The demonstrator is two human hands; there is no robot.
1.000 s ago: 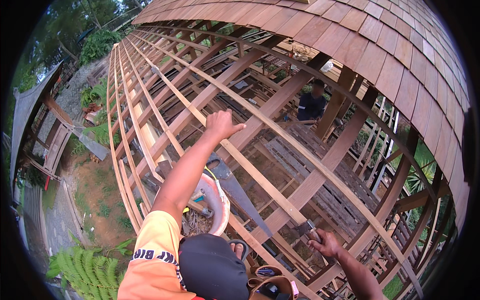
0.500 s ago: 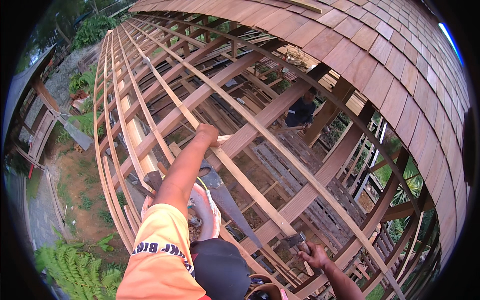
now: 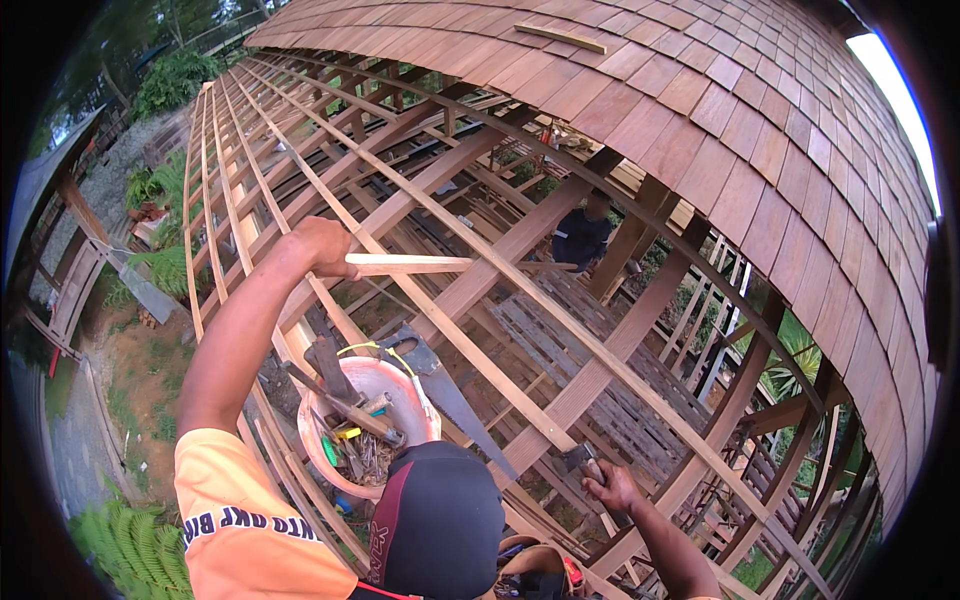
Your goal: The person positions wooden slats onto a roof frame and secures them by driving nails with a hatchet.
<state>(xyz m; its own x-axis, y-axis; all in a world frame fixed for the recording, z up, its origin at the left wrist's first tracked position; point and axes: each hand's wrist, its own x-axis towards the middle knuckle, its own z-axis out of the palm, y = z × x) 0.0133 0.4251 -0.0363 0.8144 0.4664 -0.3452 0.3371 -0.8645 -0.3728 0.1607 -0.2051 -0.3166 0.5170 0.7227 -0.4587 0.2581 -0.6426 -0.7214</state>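
A short pale wooden stick (image 3: 415,264) is held at one end by my left hand (image 3: 322,248), whose fingers are closed round it. It points right, across a long batten (image 3: 390,265), toward the neighbouring batten. My right hand (image 3: 614,490) grips the handle of a hammer (image 3: 580,457). The dark head is beside the near end of the same long batten; contact cannot be made out. Between my arms, a handsaw (image 3: 458,405) lies over the roof frame, next to a pale, stained bucket (image 3: 428,410) with several tools in it.
Wide brown rafters (image 3: 560,395) run under the thin battens, with gaps down to dark planks (image 3: 545,325) below. Wooden shingles (image 3: 690,130) cover the upper right, and a loose wood strip (image 3: 560,38) lies on them. Another person (image 3: 582,238) is below, beyond the rafters. Ferns (image 3: 125,545) grow lower left.
My left hand has moved left and up, lifting the short stick away from the batten. My right hand with the hammer has shifted slightly up and left. The view has tilted, showing more of the bucket.
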